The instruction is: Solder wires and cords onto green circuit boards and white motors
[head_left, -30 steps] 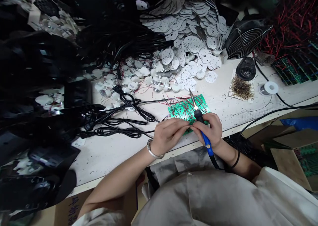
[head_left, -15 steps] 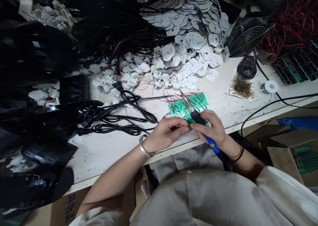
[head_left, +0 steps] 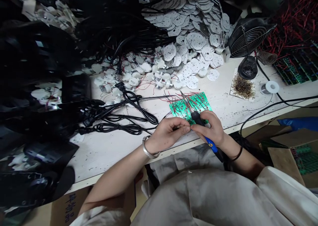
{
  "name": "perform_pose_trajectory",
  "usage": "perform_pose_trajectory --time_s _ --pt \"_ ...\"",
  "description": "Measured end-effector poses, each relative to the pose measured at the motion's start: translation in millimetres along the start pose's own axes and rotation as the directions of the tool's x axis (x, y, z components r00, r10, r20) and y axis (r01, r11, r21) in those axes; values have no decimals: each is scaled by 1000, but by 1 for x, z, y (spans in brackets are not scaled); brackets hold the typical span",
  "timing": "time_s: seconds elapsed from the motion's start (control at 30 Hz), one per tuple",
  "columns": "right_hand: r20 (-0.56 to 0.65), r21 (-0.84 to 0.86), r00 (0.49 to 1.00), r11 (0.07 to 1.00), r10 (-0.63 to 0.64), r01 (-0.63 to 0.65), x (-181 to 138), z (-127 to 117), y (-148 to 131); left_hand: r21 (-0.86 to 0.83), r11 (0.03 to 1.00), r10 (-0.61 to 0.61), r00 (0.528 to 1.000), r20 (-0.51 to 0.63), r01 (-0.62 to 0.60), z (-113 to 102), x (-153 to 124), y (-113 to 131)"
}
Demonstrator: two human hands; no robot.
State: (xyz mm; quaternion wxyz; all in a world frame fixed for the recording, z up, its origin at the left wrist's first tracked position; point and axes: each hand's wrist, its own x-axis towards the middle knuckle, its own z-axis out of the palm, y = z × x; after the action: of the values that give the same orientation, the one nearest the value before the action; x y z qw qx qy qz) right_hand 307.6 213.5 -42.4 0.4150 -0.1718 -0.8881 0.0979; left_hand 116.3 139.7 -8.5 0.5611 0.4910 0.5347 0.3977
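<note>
My right hand (head_left: 211, 128) is closed around a soldering iron (head_left: 197, 117) with a black grip and a blue handle. Its metal tip points up and away over a green circuit board (head_left: 179, 108) on the bench. Thin red and black wires lie across that board. My left hand (head_left: 171, 133) is pinched at the board's near edge, its fingertips meeting those of my right hand. Whatever sits in that pinch is too small and hidden to name. Black power cords (head_left: 131, 128) lie just left of my left hand, one running up to it.
Behind the board lie small white motors (head_left: 161, 79) and a heap of white perforated plates (head_left: 196, 42). To the right are a fan (head_left: 245, 40), an iron stand (head_left: 247, 68), a solder spool (head_left: 270, 86) and stacked boards (head_left: 295, 67). Dark housings (head_left: 37, 153) crowd the left.
Both hands stay nearly in place, fingertips still together. The view has shifted slightly, and a bit of green seen near the fingertips before is no longer visible.
</note>
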Motion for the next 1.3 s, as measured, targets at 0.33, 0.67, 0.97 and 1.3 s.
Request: perform_pose_trajectory --time_s 0.33,0.67,0.97,1.3 --pt "57 30 998 1000 1 -3 5 -5 -1 163 973 171 985 -14 -166 0 0 1" --pt "83 -4 991 995 103 -103 3 -1 -6 237 957 135 980 146 -167 -9 1 4" --pt "-80 -6 977 980 199 -200 -1 -3 -14 215 946 223 967 120 -245 -15 -2 8" --pt "-282 90 936 977 210 -192 -28 -19 -7 786 570 561 812 -161 -238 -22 33 -21"
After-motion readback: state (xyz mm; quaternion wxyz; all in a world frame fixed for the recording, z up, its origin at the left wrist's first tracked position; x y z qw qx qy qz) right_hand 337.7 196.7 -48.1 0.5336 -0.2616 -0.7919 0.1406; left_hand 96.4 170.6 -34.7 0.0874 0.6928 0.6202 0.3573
